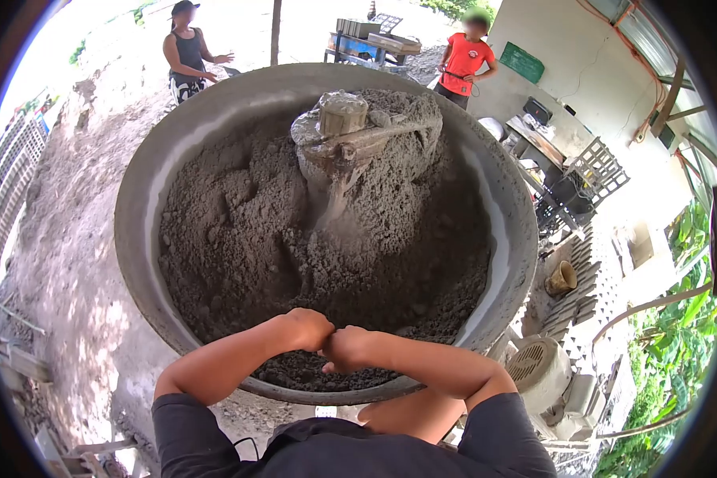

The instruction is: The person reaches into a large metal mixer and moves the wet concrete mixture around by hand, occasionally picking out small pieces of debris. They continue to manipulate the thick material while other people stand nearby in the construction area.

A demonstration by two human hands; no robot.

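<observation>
A big round mixing pan (139, 263) fills the middle of the view, holding damp grey concrete mix (239, 215). From its centre rises a mixer hub with arms (350, 131), caked in the same mix. Over the near part of the pan, my left hand (307, 328) and my right hand (346, 349) meet, knuckles close together. Both have curled fingers; whatever they may hold is hidden beneath them.
Behind the pan stand two people, one in a dark tank top (187, 52), another in a red shirt (468, 60). A motor (538, 366) sits at the right, near a bucket (562, 277) and stacked blocks (581, 299). Perforated blocks (12, 183) line the far left.
</observation>
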